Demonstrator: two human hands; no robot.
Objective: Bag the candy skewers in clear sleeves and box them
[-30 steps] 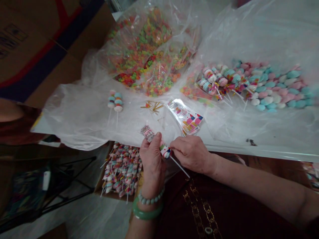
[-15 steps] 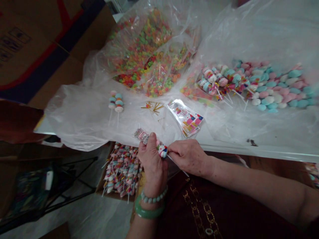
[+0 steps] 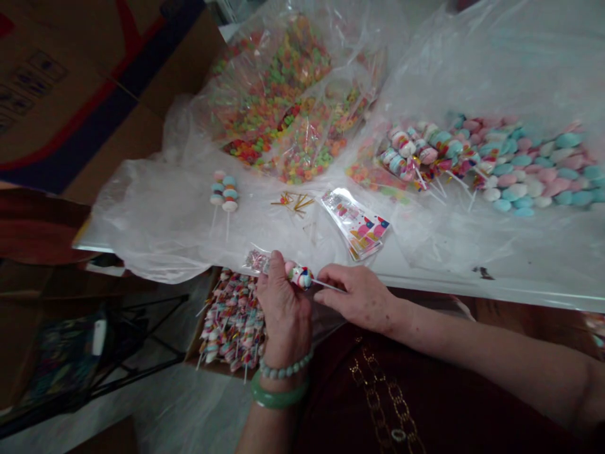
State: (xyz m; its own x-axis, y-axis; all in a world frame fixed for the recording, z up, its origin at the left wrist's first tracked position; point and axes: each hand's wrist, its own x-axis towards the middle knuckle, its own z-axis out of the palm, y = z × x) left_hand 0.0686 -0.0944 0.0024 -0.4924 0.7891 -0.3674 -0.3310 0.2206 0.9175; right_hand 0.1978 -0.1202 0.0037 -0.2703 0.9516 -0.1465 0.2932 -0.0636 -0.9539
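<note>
1 bracelet [image 3: 286, 369], round pale grey-green beads; 1 bangle [image 3: 278, 395], smooth green; 1 garment [image 3: 331, 403], dark maroon, gold chain-link design [image 3: 377, 401] on front.

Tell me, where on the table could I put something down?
There's bare plastic sheet right of the flat wrappers, in front of the wrapped candy skewers. A smaller patch lies between the two marshmallow skewers and the gold twist ties. The back is crowded with gummy rings and pastel marshmallows.

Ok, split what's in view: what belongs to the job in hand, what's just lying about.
Likely in the job:
- pop in the left hand, right hand at its stick
- printed wrappers
- gold ties
- ring sweets
- pastel sweets
- boxed pops

Seemingly just lying about:
- carton
- white tag
</note>
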